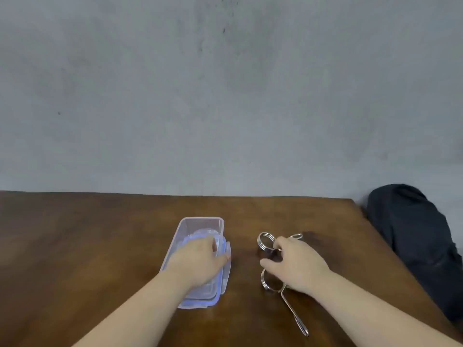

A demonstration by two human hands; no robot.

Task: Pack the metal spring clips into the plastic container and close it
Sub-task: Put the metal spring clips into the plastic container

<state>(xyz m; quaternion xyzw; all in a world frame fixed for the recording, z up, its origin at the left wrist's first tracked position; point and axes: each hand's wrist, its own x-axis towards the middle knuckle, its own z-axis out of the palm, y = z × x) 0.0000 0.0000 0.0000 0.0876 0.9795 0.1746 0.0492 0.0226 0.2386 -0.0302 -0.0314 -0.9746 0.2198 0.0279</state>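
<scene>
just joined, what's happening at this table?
A person is packing metal spring clips into a clear rectangular plastic container on a brown wooden table. The left hand rests on the blue-trimmed lid, which lies across the container's near part, not latched. The right hand is on the far coiled metal clip; the near clip lies beside it. Both clips are outside the container.

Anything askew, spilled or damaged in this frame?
Nothing spilled or broken. The lid sits offset across the near end of the open plastic container under the left hand. Both spring clips lie on the table by the right hand.
</scene>
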